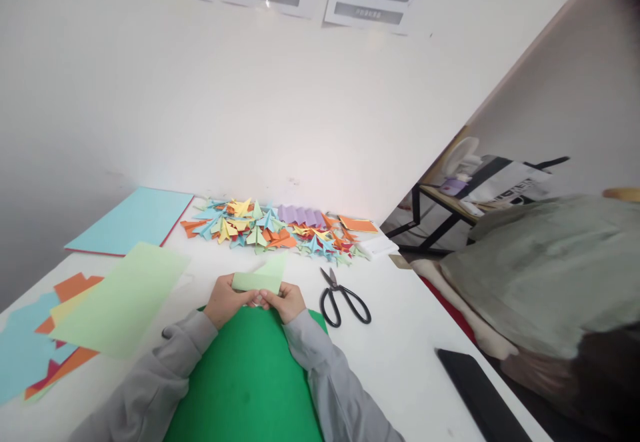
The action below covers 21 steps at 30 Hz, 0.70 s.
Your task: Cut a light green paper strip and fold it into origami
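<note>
Paper (257, 283), both ends held
Above the tabletop's (390, 355) near side, my left grip (223, 301) and right grip (291, 302) pinch it, probably for even control; scissors (334, 287) lie toward the right edge, out of my way.

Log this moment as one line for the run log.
Left hand: holding light green paper | right hand: holding same paper | scissors: right of hands, blades apart | paper planes: heaped near wall
</note>
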Motion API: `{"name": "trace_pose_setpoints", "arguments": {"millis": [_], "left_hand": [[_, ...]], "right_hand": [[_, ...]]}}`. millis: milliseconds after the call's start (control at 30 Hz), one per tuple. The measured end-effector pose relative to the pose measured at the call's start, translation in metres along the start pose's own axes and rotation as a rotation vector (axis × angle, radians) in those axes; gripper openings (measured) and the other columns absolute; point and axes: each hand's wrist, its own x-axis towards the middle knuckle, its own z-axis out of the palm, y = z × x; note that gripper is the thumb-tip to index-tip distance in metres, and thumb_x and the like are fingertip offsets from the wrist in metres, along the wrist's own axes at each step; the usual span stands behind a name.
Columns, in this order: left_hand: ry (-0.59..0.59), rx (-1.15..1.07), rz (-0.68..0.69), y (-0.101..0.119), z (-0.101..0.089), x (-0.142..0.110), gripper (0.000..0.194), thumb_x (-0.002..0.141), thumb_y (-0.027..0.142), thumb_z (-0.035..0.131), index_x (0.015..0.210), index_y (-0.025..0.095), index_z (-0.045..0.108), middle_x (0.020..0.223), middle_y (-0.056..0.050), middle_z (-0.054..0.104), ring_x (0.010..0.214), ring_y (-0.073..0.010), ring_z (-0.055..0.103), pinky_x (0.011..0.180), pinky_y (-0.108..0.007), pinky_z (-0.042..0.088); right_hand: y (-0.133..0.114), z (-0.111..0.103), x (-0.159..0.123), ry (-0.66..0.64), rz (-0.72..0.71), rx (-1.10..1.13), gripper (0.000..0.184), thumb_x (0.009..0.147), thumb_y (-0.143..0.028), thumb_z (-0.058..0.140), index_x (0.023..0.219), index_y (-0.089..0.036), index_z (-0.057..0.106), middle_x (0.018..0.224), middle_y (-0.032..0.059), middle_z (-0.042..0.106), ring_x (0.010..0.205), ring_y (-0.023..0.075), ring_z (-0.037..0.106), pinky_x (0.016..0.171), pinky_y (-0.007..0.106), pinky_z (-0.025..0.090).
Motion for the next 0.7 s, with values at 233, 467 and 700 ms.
{"name": "trace_pose_setpoints", "arguments": {"millis": [233,467,700], "left_hand": [[0.006,-0.006,0.003,0.0002,-0.0008,0.0005,0.016,0.053,0.021,0.069,0.063,0.011,0.06,0.049,0.0,0.062,0.046,-0.0131,0.057,0.048,-0.024,0.048],[0.001,-0.011,0.001,-0.0005,-0.0008,0.0006,0.017,0.055,0.024,0.068,0.061,0.01,0.06,0.049,-0.001,0.062,0.045,-0.0133,0.057,0.047,-0.024,0.046],[0.014,-0.045,-0.012,-0.0031,-0.0035,0.0018,0.017,0.054,0.023,0.069,0.062,0.011,0.059,0.048,0.0,0.062,0.046,-0.0146,0.058,0.049,-0.026,0.048]], "right_hand": [[0.0065,-0.0021,0.0025,0.039,0.018,0.008,0.03,0.05,-0.042,0.072,0.049,-0.014,0.06,0.041,-0.0007,0.058,0.035,0.0091,0.049,0.039,0.022,0.039],[0.0094,-0.0029,0.0018,0.057,0.021,0.016,0.039,0.058,-0.049,0.065,0.046,-0.013,0.058,0.04,0.0009,0.058,0.034,0.0089,0.048,0.039,0.021,0.038],[0.0022,-0.0019,0.0002,0.044,0.035,-0.022,0.028,0.049,-0.038,0.074,0.053,-0.014,0.061,0.042,-0.0017,0.059,0.036,0.0094,0.049,0.04,0.022,0.038]]}}
